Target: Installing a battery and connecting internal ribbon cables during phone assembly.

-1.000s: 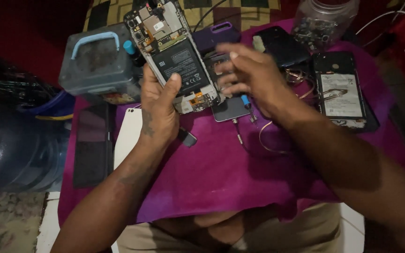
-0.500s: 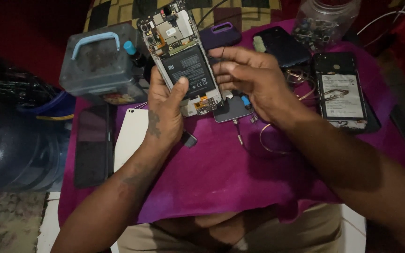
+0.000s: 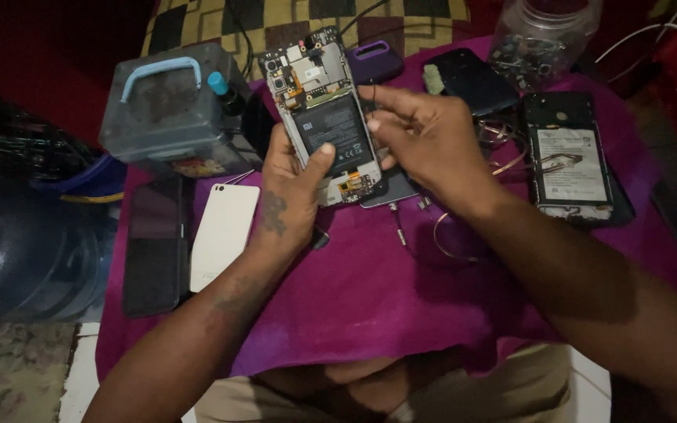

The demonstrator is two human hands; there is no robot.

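My left hand (image 3: pixel 291 196) grips an opened phone (image 3: pixel 324 110) from below, thumb resting on its black battery; circuit boards show above and below the battery. My right hand (image 3: pixel 425 137) is at the phone's right edge, fingertips pinched together just over the battery's upper right corner. Whether something small is between those fingertips cannot be made out. Both hands are above a purple cloth (image 3: pixel 370 298) that covers my lap.
A grey plastic box with a blue handle (image 3: pixel 168 106) stands at the left. A white phone back (image 3: pixel 223 233) and a dark phone (image 3: pixel 153 243) lie beside it. Another opened phone (image 3: pixel 570 160), a dark cover (image 3: pixel 472 78), a jar of small parts (image 3: pixel 538 39) and thin wires (image 3: pixel 448 235) lie to the right.
The opened phone has been raised and turned a little more upright in my left hand. My right hand's fingers have drawn together into a pinch at its right side.
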